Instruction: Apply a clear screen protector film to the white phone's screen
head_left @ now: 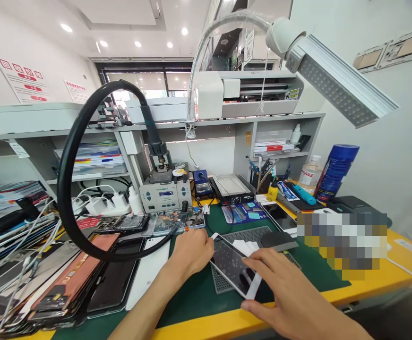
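Near desk's front edge [199,328], phone [230,259] was flanked: right fingers [262,259] spread, left fingers [202,242] curled, pinch unclear; drop risked by slip.

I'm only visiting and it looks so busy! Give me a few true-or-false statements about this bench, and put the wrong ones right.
1. The phone has a white frame. True.
2. The left hand is at the phone's near end. False: it is at the far end; the right hand is at the near end.
3. The grey mat reaches beneath the phone. True.
4. The lamp hangs at the upper left. False: it hangs at the upper right.
5. The black hose curves in a loop. True.
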A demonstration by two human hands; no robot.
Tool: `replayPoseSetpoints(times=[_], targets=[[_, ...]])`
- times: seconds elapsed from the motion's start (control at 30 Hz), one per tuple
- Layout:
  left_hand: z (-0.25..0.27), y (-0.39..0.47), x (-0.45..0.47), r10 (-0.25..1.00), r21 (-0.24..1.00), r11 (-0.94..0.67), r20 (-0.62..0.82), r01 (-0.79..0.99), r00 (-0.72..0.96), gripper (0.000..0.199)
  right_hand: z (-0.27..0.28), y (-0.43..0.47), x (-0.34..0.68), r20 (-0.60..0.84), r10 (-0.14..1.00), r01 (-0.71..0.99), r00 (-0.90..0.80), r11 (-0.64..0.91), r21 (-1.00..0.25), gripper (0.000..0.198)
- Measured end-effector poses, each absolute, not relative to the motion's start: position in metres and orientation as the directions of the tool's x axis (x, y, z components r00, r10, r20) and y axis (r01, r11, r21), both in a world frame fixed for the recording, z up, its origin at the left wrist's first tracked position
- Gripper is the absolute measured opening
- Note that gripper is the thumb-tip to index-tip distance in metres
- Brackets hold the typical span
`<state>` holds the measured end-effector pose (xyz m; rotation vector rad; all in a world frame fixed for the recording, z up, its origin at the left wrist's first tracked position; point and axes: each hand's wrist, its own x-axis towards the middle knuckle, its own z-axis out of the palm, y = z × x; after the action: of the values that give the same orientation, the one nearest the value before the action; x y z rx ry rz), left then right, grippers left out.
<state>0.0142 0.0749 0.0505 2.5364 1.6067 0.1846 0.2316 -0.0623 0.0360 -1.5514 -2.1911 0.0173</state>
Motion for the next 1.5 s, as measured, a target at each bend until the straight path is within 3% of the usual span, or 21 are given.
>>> replayPoseSetpoints(times=[0.1,0.33,0.63,0.83,1.17,1.5], targets=[[0.049,0.075,0.015,0.91,0.167,-0.41,0.013,0.896,0.414,0.028,0.029,-0.057,0.212,0.337,0.896,0.911,-0.289,0.366,-0.191,0.055],[0.049,0.072,0.017,0.907,0.131,-0.417,0.008,0.899,0.42,0.027,0.015,-0.046,0.192,0.382,0.86,0.92,-0.338,0.388,-0.059,0.018],[0.046,0.076,0.015,0.899,0.105,-0.433,-0.021,0.895,0.437,0.024,0.026,-0.039,0.176,0.209,0.913,0.919,-0.352,0.379,-0.109,0.019],[0.044,0.077,0.015,0.896,0.086,-0.438,-0.033,0.895,0.442,0.024,0.028,-0.039,0.179,0.209,0.913,0.919,-0.349,0.378,-0.114,0.019],[0.046,0.077,0.016,0.9,0.062,-0.433,-0.028,0.899,0.436,0.024,0.023,-0.025,0.163,0.285,0.889,0.934,-0.357,0.341,0.107,0.01],[0.049,0.077,0.014,0.895,0.112,-0.438,-0.043,0.892,0.444,0.024,0.028,-0.013,0.152,0.174,0.905,0.92,-0.387,0.368,0.132,0.017]])
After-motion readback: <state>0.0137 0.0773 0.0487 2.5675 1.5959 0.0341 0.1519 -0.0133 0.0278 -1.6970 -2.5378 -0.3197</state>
